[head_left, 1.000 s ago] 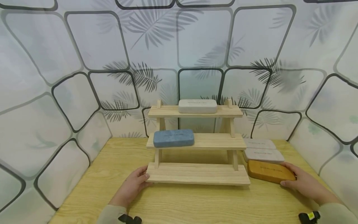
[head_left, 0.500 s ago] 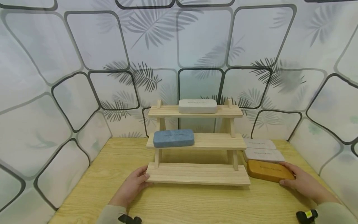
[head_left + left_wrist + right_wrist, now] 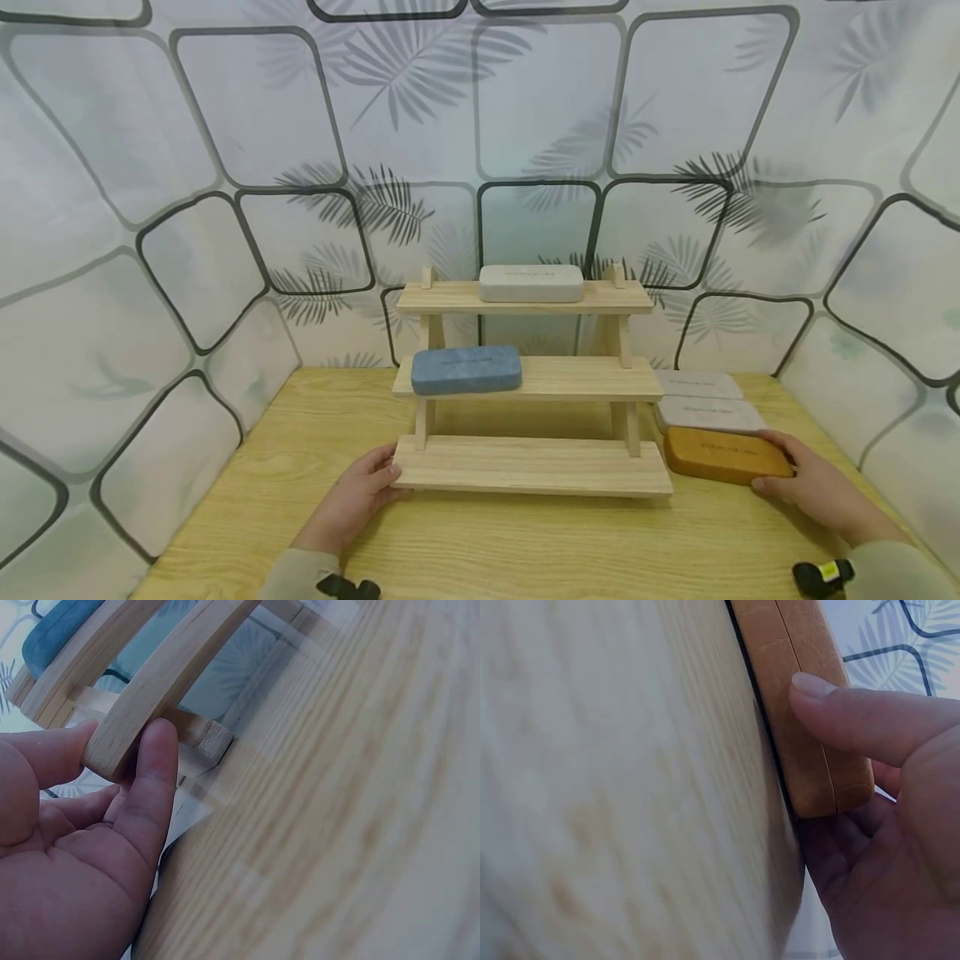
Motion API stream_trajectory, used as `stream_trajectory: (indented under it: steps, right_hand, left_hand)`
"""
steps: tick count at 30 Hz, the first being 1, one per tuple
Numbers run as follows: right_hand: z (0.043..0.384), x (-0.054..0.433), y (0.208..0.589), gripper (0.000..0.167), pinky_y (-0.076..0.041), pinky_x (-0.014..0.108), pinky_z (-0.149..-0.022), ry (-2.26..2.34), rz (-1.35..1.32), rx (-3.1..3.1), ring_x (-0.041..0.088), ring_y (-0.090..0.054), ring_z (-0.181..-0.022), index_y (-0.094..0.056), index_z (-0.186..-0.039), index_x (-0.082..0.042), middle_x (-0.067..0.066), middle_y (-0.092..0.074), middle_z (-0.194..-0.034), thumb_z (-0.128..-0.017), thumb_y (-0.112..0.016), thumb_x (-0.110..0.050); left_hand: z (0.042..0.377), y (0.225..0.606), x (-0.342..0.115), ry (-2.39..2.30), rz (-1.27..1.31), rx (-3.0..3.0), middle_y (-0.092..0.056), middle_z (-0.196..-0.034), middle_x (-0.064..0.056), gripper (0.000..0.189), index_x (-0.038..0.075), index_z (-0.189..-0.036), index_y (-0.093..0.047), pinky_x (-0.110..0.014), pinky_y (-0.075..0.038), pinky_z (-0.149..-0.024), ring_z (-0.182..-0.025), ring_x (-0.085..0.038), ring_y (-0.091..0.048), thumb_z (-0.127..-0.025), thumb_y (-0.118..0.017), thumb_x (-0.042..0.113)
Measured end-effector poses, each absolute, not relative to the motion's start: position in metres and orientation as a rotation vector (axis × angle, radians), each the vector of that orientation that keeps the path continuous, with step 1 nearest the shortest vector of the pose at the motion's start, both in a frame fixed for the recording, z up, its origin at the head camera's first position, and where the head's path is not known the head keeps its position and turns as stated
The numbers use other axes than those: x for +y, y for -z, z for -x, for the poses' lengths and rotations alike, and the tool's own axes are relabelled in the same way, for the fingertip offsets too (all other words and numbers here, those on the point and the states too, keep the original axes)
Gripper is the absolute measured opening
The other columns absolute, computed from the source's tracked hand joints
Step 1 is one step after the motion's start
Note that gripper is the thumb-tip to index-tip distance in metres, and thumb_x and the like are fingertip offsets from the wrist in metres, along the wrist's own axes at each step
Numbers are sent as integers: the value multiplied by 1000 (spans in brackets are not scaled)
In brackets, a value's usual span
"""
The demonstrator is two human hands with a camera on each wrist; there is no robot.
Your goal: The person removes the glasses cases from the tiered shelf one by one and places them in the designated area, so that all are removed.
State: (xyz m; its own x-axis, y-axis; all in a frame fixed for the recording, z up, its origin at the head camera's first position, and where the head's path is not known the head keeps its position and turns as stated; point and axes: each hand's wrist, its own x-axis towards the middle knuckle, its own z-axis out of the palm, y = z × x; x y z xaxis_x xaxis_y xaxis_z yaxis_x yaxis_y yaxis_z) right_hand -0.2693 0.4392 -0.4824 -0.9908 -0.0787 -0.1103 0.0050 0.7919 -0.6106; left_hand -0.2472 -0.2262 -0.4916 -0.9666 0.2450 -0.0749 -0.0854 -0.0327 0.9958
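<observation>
Head view: orange case (image 3: 727,456) just beside wooden stand's (image 3: 525,463) edge.

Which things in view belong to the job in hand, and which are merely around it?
Likely the job:
orange case, held in the right grip
wooden rack, held by the left grip
blue case, white case, on the rack
two pale cases, behind the orange one

Merely around:
table
patterned backdrop

You've 1 L hand (image 3: 360,490) + 1 R hand (image 3: 816,492), 1 desk (image 3: 480,546), 1 wooden stand (image 3: 581,377) w/ 3 shelves (image 3: 517,465), 1 wht case (image 3: 531,284), 1 blue case (image 3: 467,371), 1 orange case (image 3: 726,457), 2 lt-gry cases (image 3: 711,415), 5 cases tot.
</observation>
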Motion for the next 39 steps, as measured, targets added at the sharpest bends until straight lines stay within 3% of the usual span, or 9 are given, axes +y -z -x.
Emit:
stream_trajectory:
  steps: [10, 28, 39]
  right_hand:
    - [267, 435, 479, 117, -22, 79, -100, 1021, 19, 2853, 69, -18, -131, -9, -157, 9, 48, -13, -150, -86, -75, -56]
    - [269, 434, 481, 107, -23, 79, -101, 974, 18, 2906, 69, -19, -130, -10, -156, 11, 49, -16, -149, -91, -73, -46]
    - [261, 425, 470, 95, -21, 78, -104, 1108, 31, 2883, 67, -18, -134, -9, -156, 11, 47, -17, -151, -99, -64, -42]
  left_hand:
    - [245, 490, -227, -2098, -196, 1990, -26, -152, -41, 59, -16, -153, -16, -41, -53, -99, -126, -33, -53, -110, -43, 15]
    - [247, 491, -227, -2108, -182, 1996, -30, -151, -40, 57, -15, -154, -19, -41, -53, -99, -124, -32, -55, -110, -44, 12]
    - [248, 493, -227, -2105, -187, 1984, -34, -150, -38, 59, -14, -154, -19, -42, -53, -99, -124, -33, -54, -109, -45, 14]
